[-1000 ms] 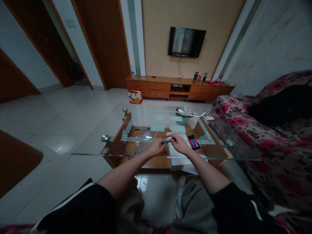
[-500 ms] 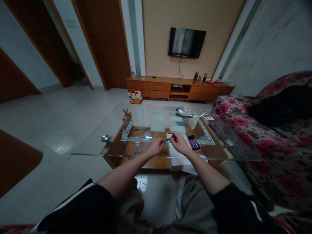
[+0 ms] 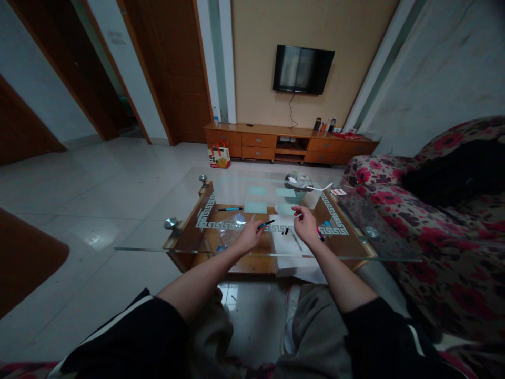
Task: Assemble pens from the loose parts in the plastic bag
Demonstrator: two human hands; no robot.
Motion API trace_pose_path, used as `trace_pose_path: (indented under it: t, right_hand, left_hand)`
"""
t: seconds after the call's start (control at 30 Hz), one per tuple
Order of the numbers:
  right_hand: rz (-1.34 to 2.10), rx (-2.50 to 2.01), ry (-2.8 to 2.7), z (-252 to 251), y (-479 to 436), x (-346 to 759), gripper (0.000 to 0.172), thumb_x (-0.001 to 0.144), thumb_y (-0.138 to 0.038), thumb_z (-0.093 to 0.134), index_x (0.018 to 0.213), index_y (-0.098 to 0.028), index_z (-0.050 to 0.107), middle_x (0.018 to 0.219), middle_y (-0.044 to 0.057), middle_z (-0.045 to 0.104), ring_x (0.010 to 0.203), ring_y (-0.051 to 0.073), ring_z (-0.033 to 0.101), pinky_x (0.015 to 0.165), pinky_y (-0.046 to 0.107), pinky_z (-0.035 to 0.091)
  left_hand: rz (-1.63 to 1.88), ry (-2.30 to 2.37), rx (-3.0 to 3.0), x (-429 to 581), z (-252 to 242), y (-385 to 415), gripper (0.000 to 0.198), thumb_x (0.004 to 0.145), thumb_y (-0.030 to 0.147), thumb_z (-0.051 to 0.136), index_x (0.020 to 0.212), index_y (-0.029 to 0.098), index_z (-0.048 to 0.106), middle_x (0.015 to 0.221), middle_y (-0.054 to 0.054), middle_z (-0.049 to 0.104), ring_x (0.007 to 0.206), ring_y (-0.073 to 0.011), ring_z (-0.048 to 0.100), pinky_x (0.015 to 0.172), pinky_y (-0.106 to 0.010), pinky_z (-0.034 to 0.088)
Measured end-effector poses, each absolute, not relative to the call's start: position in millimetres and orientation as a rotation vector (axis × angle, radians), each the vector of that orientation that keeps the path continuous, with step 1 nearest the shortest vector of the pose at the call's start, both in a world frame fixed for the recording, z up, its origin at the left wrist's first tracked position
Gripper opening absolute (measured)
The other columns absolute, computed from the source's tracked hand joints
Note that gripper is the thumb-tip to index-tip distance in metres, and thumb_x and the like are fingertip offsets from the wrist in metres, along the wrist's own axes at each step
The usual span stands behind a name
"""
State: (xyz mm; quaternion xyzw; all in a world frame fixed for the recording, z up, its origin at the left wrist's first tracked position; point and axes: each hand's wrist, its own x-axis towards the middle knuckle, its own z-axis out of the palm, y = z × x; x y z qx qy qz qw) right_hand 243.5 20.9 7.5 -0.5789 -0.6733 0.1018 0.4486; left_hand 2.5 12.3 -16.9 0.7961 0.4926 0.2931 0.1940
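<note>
My left hand [image 3: 250, 235], over the glass coffee table [image 3: 232, 251], is closed around a blue and black pen [image 3: 266, 224] whose thin end points right. To its right my right hand [image 3: 305, 225] hovers with curled fingers. Whatever they may pinch is too small to make out. Small black pieces [image 3: 285, 231] and a thin grey stick [image 3: 296, 242] show between the hands, by the white box [image 3: 282, 247]. Behind my right hand and wrist, the group of pens [image 3: 321, 235] is mostly hidden. Another blue and black pen [image 3: 229, 209] lies at the left.
A clear plastic bag [image 3: 231, 226] lies left of my left hand. Toward the far right stand a lined basket [image 3: 295, 195] and a white-and-red card [image 3: 338, 192]. Metal knobs [image 3: 171, 223] rise at the table's corners. A flowered sofa [image 3: 442, 231] borders the right side.
My right hand has come away from the pen and moved right, now covering much of the pen group. The pen stays in my left hand, its thin end uncovered.
</note>
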Motion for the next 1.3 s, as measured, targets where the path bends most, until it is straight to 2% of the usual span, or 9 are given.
trace_pose_path:
  t: [0.2, 0.47, 0.77, 1.0, 1.17, 1.3]
  right_hand:
    - [0.377, -1.505, -1.999, -14, 23, 252, 0.050, 0.064, -0.002, 0.053, 0.111, -0.013, 0.066, 0.099, 0.009, 0.062, 0.085, 0.018, 0.056, 0.082, 0.031, 0.046]
    - [0.419, -1.527, -2.163, -29, 21, 240, 0.038, 0.075, -0.013, 0.068, 0.112, -0.013, 0.066, 0.104, 0.011, 0.060, 0.091, 0.019, 0.058, 0.086, 0.032, 0.046]
    - [0.308, -1.626, -2.228, -37, 22, 243, 0.027, 0.080, -0.023, 0.071, 0.106, -0.016, 0.071, 0.106, 0.012, 0.061, 0.104, 0.024, 0.055, 0.095, 0.035, 0.041]
    - [0.318, -1.625, -2.208, -34, 21, 241, 0.024, 0.080, -0.024, 0.069, 0.102, -0.016, 0.072, 0.103, 0.011, 0.062, 0.101, 0.024, 0.055, 0.093, 0.035, 0.042]
    - [0.348, -1.608, -2.156, -29, 21, 240, 0.031, 0.073, -0.012, 0.066, 0.103, -0.015, 0.071, 0.098, 0.010, 0.064, 0.093, 0.022, 0.059, 0.087, 0.031, 0.045]
    - [0.359, -1.614, -2.143, -28, 22, 241, 0.030, 0.074, -0.008, 0.061, 0.100, -0.016, 0.071, 0.096, 0.009, 0.067, 0.088, 0.019, 0.061, 0.083, 0.029, 0.046]
  left_hand:
    - [0.805, 1.368, 2.239, 4, -19, 14, 0.019, 0.091, 0.021, 0.051, 0.090, 0.018, 0.069, 0.081, -0.005, 0.065, 0.078, -0.0198, 0.057, 0.075, -0.030, 0.043]
    - [0.790, 1.354, 2.245, 2, -18, 12, 0.019, 0.091, 0.021, 0.050, 0.089, 0.018, 0.069, 0.083, -0.005, 0.066, 0.081, -0.0198, 0.059, 0.078, -0.031, 0.045]
    - [0.813, 1.365, 2.212, 4, -18, 11, 0.020, 0.093, 0.025, 0.049, 0.087, 0.018, 0.066, 0.080, -0.004, 0.065, 0.076, -0.0187, 0.057, 0.076, -0.030, 0.045]
    - [0.819, 1.346, 2.211, 3, -18, 11, 0.021, 0.094, 0.028, 0.048, 0.089, 0.018, 0.066, 0.080, -0.003, 0.064, 0.076, -0.0176, 0.057, 0.075, -0.029, 0.044]
    - [0.821, 1.342, 2.215, 4, -17, 10, 0.019, 0.093, 0.026, 0.049, 0.091, 0.018, 0.066, 0.083, -0.004, 0.065, 0.079, -0.0184, 0.057, 0.076, -0.029, 0.044]
    - [0.815, 1.363, 2.205, 4, -17, 11, 0.020, 0.093, 0.027, 0.049, 0.089, 0.018, 0.067, 0.083, -0.004, 0.065, 0.079, -0.0188, 0.058, 0.077, -0.030, 0.045]
